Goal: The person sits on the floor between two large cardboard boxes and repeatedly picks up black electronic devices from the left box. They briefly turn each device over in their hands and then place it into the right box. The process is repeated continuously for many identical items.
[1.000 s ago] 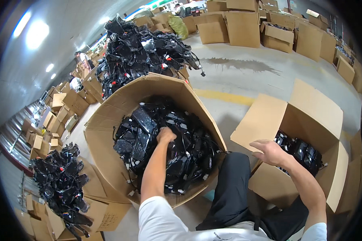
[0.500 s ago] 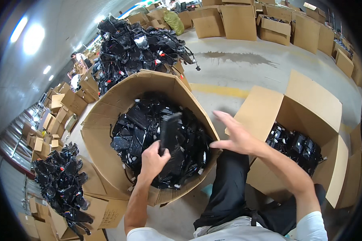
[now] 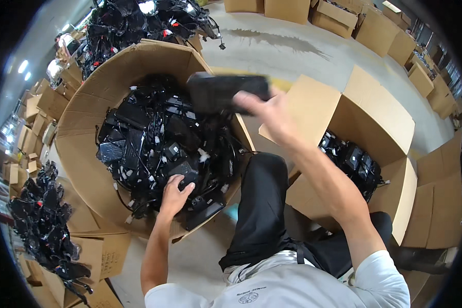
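My right hand [image 3: 264,110] grips a flat black box-shaped unit [image 3: 226,93], blurred by motion, above the right rim of a large open carton [image 3: 82,149]. Inside that carton lies a heap of black units [image 3: 133,115] with cables and small white connectors. My left hand [image 3: 174,196] is low in the same carton, thumb and fingers apart, touching a black unit [image 3: 182,170] at the near side of the heap. Its fingertips are partly lost against the dark parts.
On my right stands a second open carton [image 3: 303,108] holding black units [image 3: 357,161] packed together. Beyond the large carton rises a pile of black parts [image 3: 123,31]; another pile [image 3: 41,220] sits at the left. More cartons [image 3: 377,33] line the far floor.
The black unit that was in my left hand is now in my right, lifted toward the carton's right rim. My left hand has come down onto the heap. The view has shifted.
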A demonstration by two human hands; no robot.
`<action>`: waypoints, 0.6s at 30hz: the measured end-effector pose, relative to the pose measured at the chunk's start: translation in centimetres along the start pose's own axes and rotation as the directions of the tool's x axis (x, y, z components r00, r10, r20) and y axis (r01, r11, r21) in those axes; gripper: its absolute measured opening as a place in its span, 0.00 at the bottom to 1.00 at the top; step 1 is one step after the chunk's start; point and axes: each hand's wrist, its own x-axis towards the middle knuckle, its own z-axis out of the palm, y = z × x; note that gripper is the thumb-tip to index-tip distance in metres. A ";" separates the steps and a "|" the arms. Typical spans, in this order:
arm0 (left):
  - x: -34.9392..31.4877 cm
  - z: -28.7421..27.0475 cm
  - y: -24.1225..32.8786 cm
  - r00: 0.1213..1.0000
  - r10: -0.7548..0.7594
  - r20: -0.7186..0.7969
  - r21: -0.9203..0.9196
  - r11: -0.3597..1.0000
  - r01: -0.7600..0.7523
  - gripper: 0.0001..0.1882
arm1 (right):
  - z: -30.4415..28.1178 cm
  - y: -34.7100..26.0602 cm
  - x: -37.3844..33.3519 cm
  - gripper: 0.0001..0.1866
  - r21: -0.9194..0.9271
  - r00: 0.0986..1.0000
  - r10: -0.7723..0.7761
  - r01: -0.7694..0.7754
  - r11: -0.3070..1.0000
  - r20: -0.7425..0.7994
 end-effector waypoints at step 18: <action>8.0 0.9 -3.6 0.989 0.104 0.105 0.364 0.922 -0.135 0.36 | -9.0 1.4 -7.1 0.21 0.275 0.959 -0.073 0.151 0.950 -0.275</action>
